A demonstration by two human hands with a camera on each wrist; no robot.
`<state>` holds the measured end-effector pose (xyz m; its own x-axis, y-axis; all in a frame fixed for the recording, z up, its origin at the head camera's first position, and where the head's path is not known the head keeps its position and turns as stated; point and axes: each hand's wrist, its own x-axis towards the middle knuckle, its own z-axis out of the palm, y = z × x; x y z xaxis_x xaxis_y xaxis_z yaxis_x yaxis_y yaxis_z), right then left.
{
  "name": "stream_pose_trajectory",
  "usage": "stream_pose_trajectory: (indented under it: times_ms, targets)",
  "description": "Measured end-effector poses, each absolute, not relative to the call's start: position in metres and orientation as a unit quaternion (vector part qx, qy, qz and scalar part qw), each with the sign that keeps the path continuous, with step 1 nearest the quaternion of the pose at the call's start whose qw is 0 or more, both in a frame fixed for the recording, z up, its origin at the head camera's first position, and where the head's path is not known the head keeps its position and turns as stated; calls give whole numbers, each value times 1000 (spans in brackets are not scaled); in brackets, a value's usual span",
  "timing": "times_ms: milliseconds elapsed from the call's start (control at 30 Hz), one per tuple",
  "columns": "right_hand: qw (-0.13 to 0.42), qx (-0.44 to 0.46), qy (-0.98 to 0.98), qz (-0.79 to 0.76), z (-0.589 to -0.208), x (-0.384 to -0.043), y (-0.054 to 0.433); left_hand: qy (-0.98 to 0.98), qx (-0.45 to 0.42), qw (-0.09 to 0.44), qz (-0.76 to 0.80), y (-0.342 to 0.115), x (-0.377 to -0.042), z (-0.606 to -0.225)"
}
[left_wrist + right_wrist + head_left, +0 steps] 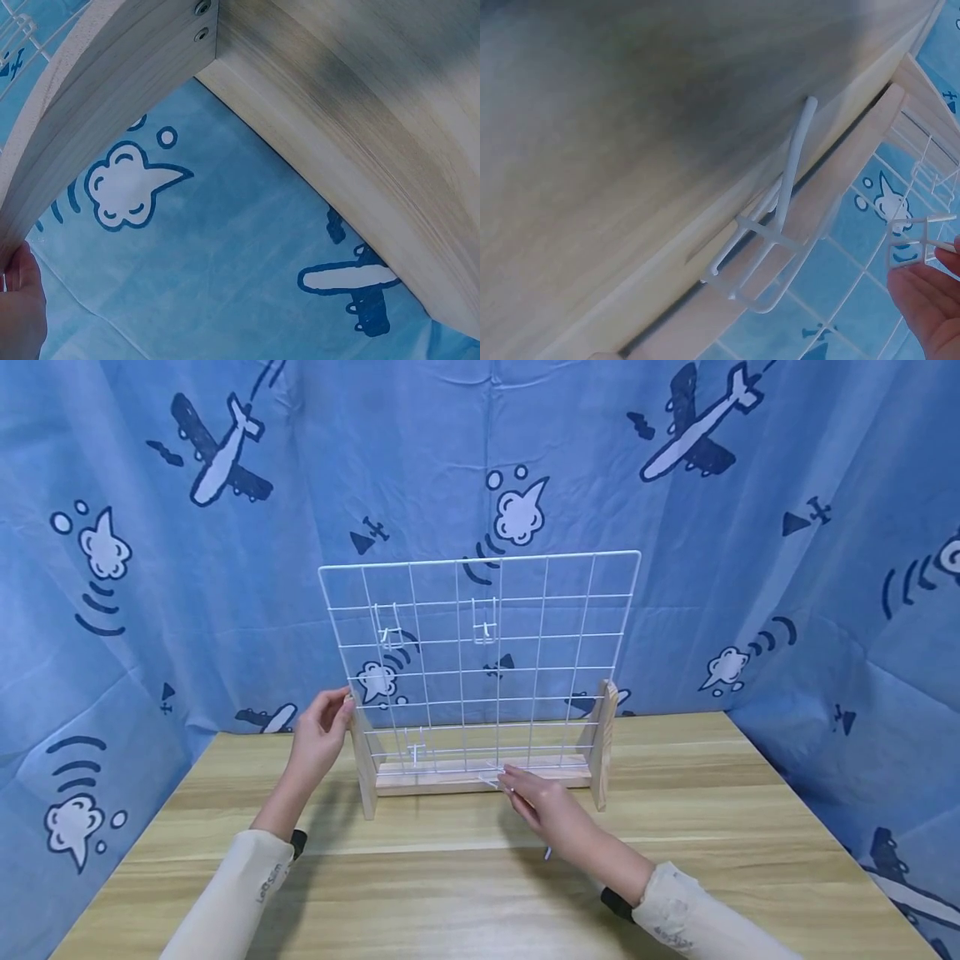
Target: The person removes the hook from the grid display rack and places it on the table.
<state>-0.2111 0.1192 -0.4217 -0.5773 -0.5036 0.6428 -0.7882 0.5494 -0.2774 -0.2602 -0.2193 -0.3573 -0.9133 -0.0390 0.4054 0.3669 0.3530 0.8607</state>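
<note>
Blue curtain (487, 410) behind, printed with planes and clouds; pale wood-grain tabletop (420, 893) below. Wooden stand (603, 743) near the tabletop's far edge, well in from both side edges. It carries a white wire grid (498, 672). Three hooks hang there: first hook (386, 633) near the grid's top left corner, second hook (486, 629) below the top edge, about the middle, third hook (416, 752) by the bottom left corner.

My left hand (317, 735): thumb and fingertips pinching the left upright (365, 777) near its top, beside the grid's left edge. Two screws (201, 34) show low on that upright.

My right hand (553, 810): fingers close together, pinching a white wire hook (487, 780) at the grid's bottom edge, right of middle. Contact with the grid: cannot tell. Another hook (771, 233) shows below this hand; whether it rests on the tabletop, unclear.

Both sleeves (225, 885) cream.
</note>
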Motion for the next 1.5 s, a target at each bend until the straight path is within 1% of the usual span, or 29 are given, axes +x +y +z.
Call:
stream_pose_trajectory:
  times_ms: [367, 633, 767, 1000, 1267, 1500]
  targets:
    - [221, 406, -862, 206, -423, -207, 115, -801, -106, 183, -561, -219, -261, -356]
    - [234, 432, -854, 172, -429, -208, 110, -803, -100, 188, -557, -218, -259, -356]
    - [220, 429, -862, 159, -430, -208, 109, -808, -96, 185, -550, -216, -257, -352]
    - [194, 418, -875, 145, -433, -207, 109, -811, -87, 183, -549, -219, -264, -358]
    - [167, 420, -885, 113, -437, -208, 109, -811, -92, 183, -548, -218, -260, -359]
    - [165, 425, -884, 102, -436, -209, 110, -814, -96, 189, -540, -220, -261, -359]
